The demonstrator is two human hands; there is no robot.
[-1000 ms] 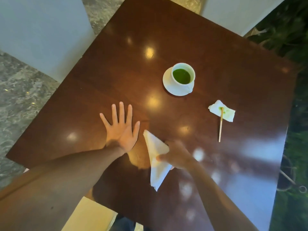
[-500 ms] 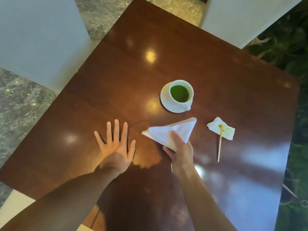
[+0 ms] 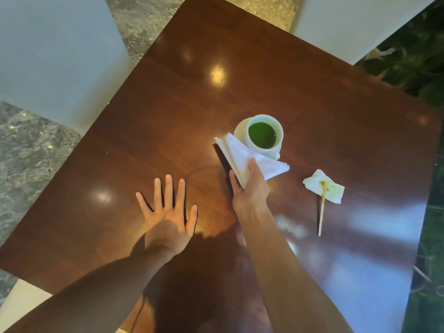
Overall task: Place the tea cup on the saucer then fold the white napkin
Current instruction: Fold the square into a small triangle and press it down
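Note:
A white tea cup full of green tea stands on its white saucer on the dark wooden table. My right hand pinches the folded white napkin between thumb and fingers, holding it just in front of the cup so that it covers the saucer's near edge. My left hand lies flat on the table with its fingers spread, to the left of the napkin and apart from it.
A crumpled, green-stained napkin lies at the right with a wooden stir stick across it. White chairs stand at the far left and the far right. Plants border the table's right side.
My right hand has carried the folded napkin up and away from me, from the table's near part to the front of the cup. My left hand stayed flat.

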